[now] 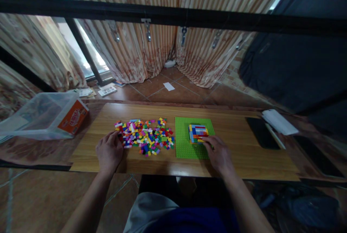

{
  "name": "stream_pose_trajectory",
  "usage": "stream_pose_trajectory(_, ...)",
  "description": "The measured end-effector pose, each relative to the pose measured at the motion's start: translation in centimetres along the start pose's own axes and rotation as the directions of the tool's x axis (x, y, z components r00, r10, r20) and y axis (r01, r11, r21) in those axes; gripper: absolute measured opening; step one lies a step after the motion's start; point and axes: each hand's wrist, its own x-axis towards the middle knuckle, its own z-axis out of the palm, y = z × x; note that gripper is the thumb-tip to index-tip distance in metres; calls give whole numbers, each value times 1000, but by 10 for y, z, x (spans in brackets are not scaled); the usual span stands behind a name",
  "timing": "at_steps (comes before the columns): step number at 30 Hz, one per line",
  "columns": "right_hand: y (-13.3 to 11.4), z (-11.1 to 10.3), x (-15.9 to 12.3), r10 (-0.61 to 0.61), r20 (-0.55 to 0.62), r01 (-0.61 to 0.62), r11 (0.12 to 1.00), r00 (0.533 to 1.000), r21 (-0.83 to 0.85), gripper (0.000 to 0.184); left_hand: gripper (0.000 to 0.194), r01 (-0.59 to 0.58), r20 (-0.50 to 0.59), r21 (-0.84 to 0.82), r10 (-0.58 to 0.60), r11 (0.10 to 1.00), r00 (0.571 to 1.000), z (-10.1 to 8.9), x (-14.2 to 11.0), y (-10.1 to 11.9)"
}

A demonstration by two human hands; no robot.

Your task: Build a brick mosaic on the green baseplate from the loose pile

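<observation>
A green baseplate (184, 142) lies on the wooden table (238, 160), carrying a square block of stacked coloured bricks (197, 132). My right hand (219, 154) rests on the plate's near right corner, its fingertips touching the front edge of the brick block. A spread of several loose coloured bricks (146, 137) lies left of the plate. My left hand (110, 150) lies at the pile's left edge, fingers curled down onto the table, with whatever is under them hidden.
A clear plastic bin with an orange label (46, 115) lies on its side at the table's left. A black phone (262, 132) and a white paper pad with a pen (279, 122) sit at the right. Curtains and a black bar stand behind.
</observation>
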Motion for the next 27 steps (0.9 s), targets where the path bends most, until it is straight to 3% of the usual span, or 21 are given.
stream_pose_trajectory(17,-2,4,-4,-25,-20,24,998,999,-52,29,38,34,6,-26,-34,999,999,0,-1,1)
stream_pose_trajectory(27,-22,24,-27,-1,-155,-36,971,988,-235,32,38,36,17,-26,-35,999,999,-3,-1,5)
